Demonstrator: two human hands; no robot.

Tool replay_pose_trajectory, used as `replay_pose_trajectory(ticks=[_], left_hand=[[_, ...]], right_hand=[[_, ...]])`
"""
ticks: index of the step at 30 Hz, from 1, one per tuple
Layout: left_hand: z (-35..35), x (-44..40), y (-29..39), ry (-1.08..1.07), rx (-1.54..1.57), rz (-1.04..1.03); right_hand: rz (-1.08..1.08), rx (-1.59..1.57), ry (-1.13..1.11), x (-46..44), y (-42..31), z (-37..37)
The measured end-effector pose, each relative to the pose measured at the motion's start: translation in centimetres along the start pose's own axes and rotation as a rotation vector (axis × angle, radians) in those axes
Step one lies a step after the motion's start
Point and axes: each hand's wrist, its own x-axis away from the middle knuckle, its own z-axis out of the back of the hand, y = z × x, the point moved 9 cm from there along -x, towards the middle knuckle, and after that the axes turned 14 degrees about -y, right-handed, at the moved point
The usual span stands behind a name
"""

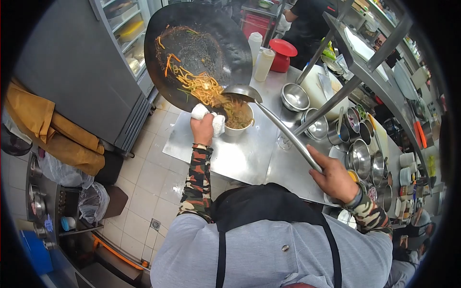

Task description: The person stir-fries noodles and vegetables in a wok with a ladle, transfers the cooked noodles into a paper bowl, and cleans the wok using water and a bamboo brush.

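My left hand (202,128) grips the wok's edge through a folded white cloth (218,126). The black wok (129,57) is tilted steeply over the counter, with noodles (204,89) and strips of carrot near its lower side. Beneath its lip stands a white round container (238,130) holding noodles. My right hand (335,176) is closed around the handle of a long metal ladle (288,132), whose bowl rests among the noodles at the wok's lip, above the container.
On the steel counter (216,156) stand squeeze bottles (264,65), a red scale (283,50) and steel bowls (295,97). A metal shelf frame (345,86) rises at the right. A grey fridge (72,72) is at the left. Another person (309,24) stands at the back.
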Motion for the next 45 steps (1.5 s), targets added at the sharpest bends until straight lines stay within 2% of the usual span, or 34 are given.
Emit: replay_pose_trajectory(ticks=[4, 6, 9, 13, 15, 21, 32, 34, 39, 45], left_hand=[[0.0, -0.2, 0.1, -0.031, -0.003, -0.028], [0.1, -0.2, 0.1, -0.033, -0.003, -0.021], [0.1, 0.4, 0.2, -0.017, -0.012, -0.022], [-0.7, 1.2, 0.5, -0.023, 0.000, 0.016], [-0.8, 1.2, 0.7, -0.062, 0.014, 0.008], [-0.6, 0.3, 1.0, -0.004, -0.033, -0.015], [-0.1, -0.7, -0.1, 0.006, -0.031, 0.031], [0.2, -0.9, -0.3, 0.001, -0.028, 0.011], [0.2, -1.0, -0.4, 0.008, -0.032, 0.028], [1.3, -0.8, -0.3, 0.030, -0.033, 0.050]], right_hand=[[-0.052, -0.065, -0.026, 1.2, -0.3, 0.9], [0.067, 0.012, 0.083, 0.2, -0.6, 1.6], [0.168, 0.067, 0.175, -4.4, -0.2, 1.6], [0.161, 0.026, 0.171, -9.9, 0.3, 0.9], [0.175, 0.102, 0.198, -10.7, 0.3, 0.8], [0.097, 0.136, 0.059, -4.9, 0.5, 0.6], [-0.016, 0.133, -0.025, 2.2, 0.2, 1.5], [-0.031, 0.151, -0.037, 2.5, 0.5, 1.5], [0.025, 0.285, 0.112, 1.3, -0.2, 2.4], [-0.015, 0.410, 0.078, 0.1, 0.8, 1.9]])
